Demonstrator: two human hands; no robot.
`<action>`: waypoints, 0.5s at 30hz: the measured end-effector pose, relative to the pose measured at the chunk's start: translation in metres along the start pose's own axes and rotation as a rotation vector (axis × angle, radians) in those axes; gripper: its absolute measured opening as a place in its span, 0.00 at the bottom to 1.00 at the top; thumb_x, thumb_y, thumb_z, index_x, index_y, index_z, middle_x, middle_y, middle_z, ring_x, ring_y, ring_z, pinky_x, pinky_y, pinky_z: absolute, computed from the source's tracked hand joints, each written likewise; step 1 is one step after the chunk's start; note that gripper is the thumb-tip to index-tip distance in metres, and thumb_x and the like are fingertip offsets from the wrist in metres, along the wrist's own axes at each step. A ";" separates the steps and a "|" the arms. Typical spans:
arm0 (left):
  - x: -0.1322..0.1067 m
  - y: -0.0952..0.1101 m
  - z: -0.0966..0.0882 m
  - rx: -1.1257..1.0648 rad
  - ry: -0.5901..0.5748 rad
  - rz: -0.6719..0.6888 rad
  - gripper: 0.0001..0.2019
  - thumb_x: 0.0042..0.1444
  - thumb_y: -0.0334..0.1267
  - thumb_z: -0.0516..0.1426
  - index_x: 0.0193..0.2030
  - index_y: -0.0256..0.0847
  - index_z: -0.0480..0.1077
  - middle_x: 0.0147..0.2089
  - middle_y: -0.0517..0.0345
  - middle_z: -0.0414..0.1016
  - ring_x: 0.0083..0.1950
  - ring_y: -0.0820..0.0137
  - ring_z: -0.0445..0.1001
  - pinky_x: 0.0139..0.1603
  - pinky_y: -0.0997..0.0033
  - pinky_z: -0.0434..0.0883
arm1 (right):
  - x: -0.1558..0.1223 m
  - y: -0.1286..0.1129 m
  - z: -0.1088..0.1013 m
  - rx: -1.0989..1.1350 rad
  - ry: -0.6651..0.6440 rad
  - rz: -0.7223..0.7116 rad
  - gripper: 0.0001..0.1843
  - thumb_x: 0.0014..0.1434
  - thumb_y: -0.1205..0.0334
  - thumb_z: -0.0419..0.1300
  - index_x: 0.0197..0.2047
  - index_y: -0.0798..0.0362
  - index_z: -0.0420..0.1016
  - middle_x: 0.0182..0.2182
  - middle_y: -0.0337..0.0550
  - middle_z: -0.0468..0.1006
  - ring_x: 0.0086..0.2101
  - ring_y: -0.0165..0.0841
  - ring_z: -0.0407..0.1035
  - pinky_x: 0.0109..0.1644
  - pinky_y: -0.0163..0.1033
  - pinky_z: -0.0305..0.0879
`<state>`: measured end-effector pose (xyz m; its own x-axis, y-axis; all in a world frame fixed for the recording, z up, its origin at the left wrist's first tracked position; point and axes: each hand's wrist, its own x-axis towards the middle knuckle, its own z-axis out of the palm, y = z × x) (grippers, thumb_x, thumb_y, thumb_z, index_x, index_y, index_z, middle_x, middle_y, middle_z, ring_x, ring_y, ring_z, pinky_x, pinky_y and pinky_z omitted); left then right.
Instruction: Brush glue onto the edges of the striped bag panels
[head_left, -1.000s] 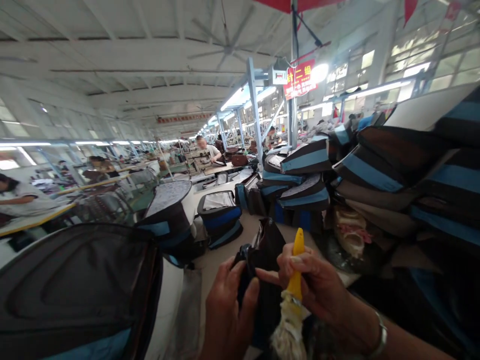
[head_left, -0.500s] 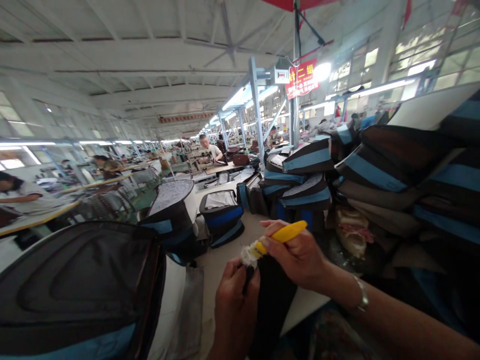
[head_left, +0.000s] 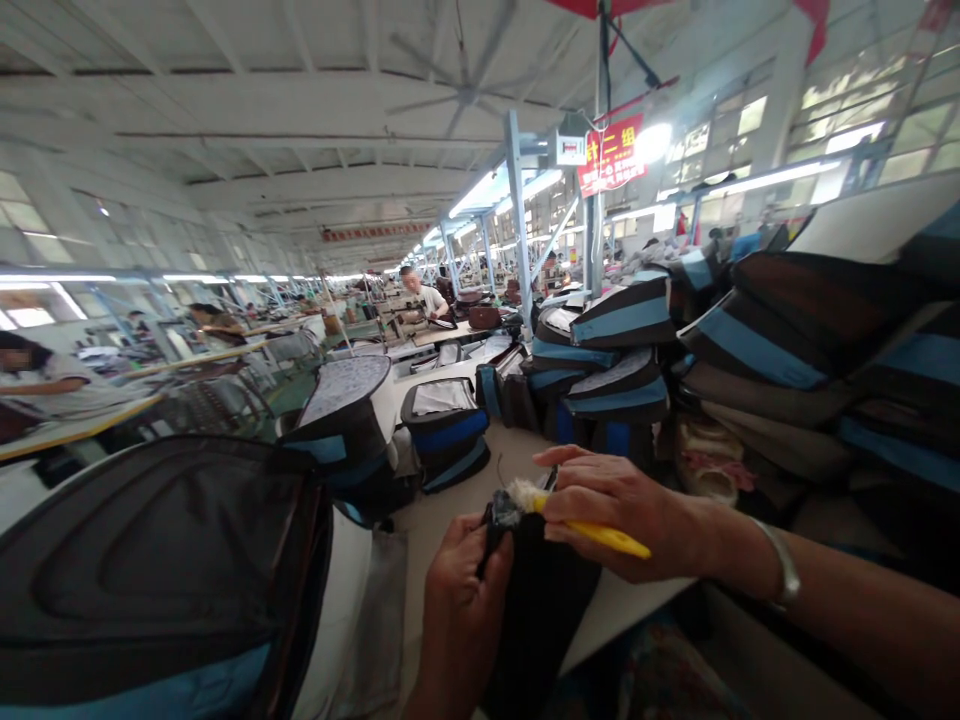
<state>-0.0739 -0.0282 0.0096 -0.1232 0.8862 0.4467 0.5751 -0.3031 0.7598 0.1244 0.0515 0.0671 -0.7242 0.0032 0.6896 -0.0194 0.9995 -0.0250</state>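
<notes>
My right hand (head_left: 615, 510) grips a brush (head_left: 611, 537) with a yellow handle and pale, frayed bristles. Its bristle end touches the upper edge of a piece of black fabric (head_left: 544, 600), where a greyish patch shows. Pinched between the thumb and fingers of my left hand (head_left: 463, 590) is the left upper corner of that fabric. The rest of the black piece hangs down between my forearms, its lower end running out of the frame. A silver bracelet (head_left: 784, 565) circles my right wrist.
A large dark bag piece (head_left: 150, 560) stands close on my left. Black and blue bag parts (head_left: 446, 430) stand on the pale table (head_left: 431, 540). To the right rise stacked bag parts (head_left: 757, 340). Farther off, a person (head_left: 424, 295) sits at a bench, with others to the left.
The brush has swung from handle-up to handle pointing down right, and my right hand has shifted slightly right. My left hand keeps its pinch on the fabric.
</notes>
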 end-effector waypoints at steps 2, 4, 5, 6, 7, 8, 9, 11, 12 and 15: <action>0.001 0.001 0.000 -0.012 -0.012 -0.009 0.14 0.62 0.44 0.53 0.47 0.45 0.78 0.48 0.52 0.77 0.50 0.63 0.75 0.51 0.66 0.72 | 0.000 -0.001 0.000 -0.001 0.070 -0.012 0.04 0.65 0.67 0.55 0.44 0.52 0.66 0.29 0.40 0.72 0.30 0.32 0.67 0.59 0.51 0.65; 0.004 0.001 -0.001 -0.001 -0.006 -0.031 0.15 0.62 0.44 0.53 0.46 0.44 0.78 0.48 0.52 0.77 0.50 0.63 0.75 0.51 0.65 0.72 | -0.001 -0.001 0.003 0.001 0.078 -0.037 0.03 0.66 0.66 0.55 0.44 0.53 0.66 0.28 0.39 0.71 0.28 0.32 0.67 0.58 0.50 0.67; 0.005 0.000 -0.002 0.014 0.004 -0.041 0.15 0.62 0.45 0.52 0.47 0.44 0.77 0.48 0.52 0.77 0.49 0.63 0.75 0.51 0.65 0.72 | -0.001 0.000 0.005 -0.008 0.065 -0.034 0.02 0.66 0.66 0.54 0.43 0.53 0.66 0.28 0.39 0.71 0.27 0.31 0.67 0.57 0.50 0.68; 0.005 -0.002 -0.004 0.035 0.019 -0.046 0.15 0.61 0.45 0.52 0.47 0.44 0.77 0.47 0.52 0.77 0.49 0.62 0.75 0.52 0.64 0.72 | -0.003 0.000 0.007 -0.023 0.059 -0.016 0.02 0.66 0.66 0.54 0.42 0.53 0.67 0.27 0.39 0.71 0.27 0.31 0.67 0.57 0.50 0.68; 0.004 -0.006 -0.005 0.060 0.042 -0.046 0.15 0.61 0.46 0.53 0.46 0.45 0.77 0.47 0.52 0.77 0.49 0.62 0.75 0.52 0.63 0.72 | -0.005 0.001 0.008 -0.037 0.072 0.024 0.02 0.66 0.67 0.54 0.41 0.53 0.67 0.27 0.39 0.72 0.28 0.32 0.68 0.57 0.50 0.68; 0.002 -0.012 -0.006 0.088 0.071 -0.044 0.15 0.60 0.47 0.53 0.46 0.45 0.77 0.48 0.53 0.77 0.50 0.61 0.75 0.53 0.62 0.72 | -0.009 0.002 0.008 -0.041 0.120 0.078 0.02 0.66 0.67 0.54 0.41 0.53 0.68 0.28 0.40 0.73 0.30 0.33 0.70 0.57 0.50 0.68; -0.002 -0.019 -0.007 0.117 0.107 -0.045 0.16 0.59 0.48 0.54 0.47 0.45 0.76 0.50 0.52 0.76 0.52 0.60 0.74 0.55 0.60 0.71 | -0.013 0.001 0.006 -0.031 0.199 0.142 0.03 0.66 0.68 0.55 0.42 0.53 0.68 0.30 0.41 0.75 0.33 0.34 0.72 0.57 0.50 0.68; -0.012 -0.039 -0.008 0.159 0.204 -0.060 0.22 0.53 0.50 0.59 0.52 0.44 0.72 0.55 0.50 0.73 0.57 0.57 0.72 0.58 0.54 0.70 | -0.024 -0.004 0.001 0.014 0.375 0.269 0.06 0.65 0.69 0.56 0.44 0.52 0.70 0.35 0.43 0.77 0.41 0.37 0.74 0.56 0.47 0.69; -0.018 -0.050 -0.008 0.163 0.268 -0.076 0.29 0.48 0.51 0.62 0.57 0.43 0.68 0.58 0.48 0.71 0.59 0.54 0.71 0.59 0.51 0.69 | -0.032 -0.009 -0.001 0.033 0.455 0.330 0.07 0.65 0.70 0.56 0.45 0.51 0.71 0.37 0.43 0.78 0.45 0.38 0.73 0.55 0.45 0.70; -0.029 -0.079 -0.009 0.119 0.438 -0.132 0.44 0.35 0.50 0.67 0.62 0.44 0.62 0.55 0.47 0.75 0.56 0.48 0.73 0.55 0.47 0.73 | -0.065 -0.026 0.003 0.051 0.613 0.534 0.07 0.65 0.66 0.58 0.44 0.48 0.74 0.38 0.41 0.80 0.46 0.38 0.74 0.55 0.41 0.69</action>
<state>-0.1231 -0.0329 -0.0589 -0.5161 0.6756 0.5265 0.6172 -0.1329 0.7755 0.1703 0.0254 0.0206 -0.1385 0.5107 0.8486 0.1794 0.8556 -0.4856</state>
